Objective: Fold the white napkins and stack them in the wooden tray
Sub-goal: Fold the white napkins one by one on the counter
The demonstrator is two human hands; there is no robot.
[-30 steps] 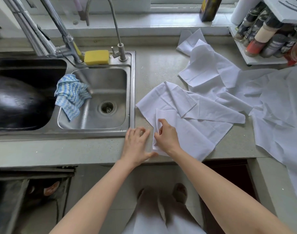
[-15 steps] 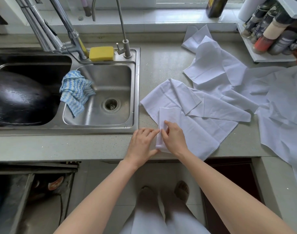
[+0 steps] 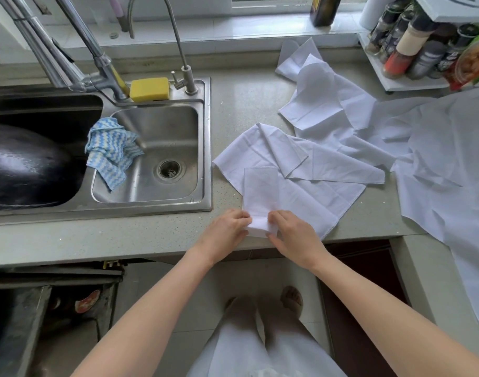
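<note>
Since a second ago, both hands have slid toward the table's front edge, just right of the sink (image 3: 151, 159). Left hand (image 3: 227, 229) and right hand (image 3: 292, 235) each pinch the near end of the folded napkin (image 3: 260, 194), which lies on a spread napkin (image 3: 314, 202). More loose napkins (image 3: 328, 104) lie further right of the sink on the table (image 3: 246, 99).

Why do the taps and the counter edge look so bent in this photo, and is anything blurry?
Head view: the wide-angle lens bows the counter edge and slants the taps. Soft daylight, faint shadows, a gleam on the sink. The spice bottles at the corner look slightly smeared; both hands, left and right, are sharp.
</note>
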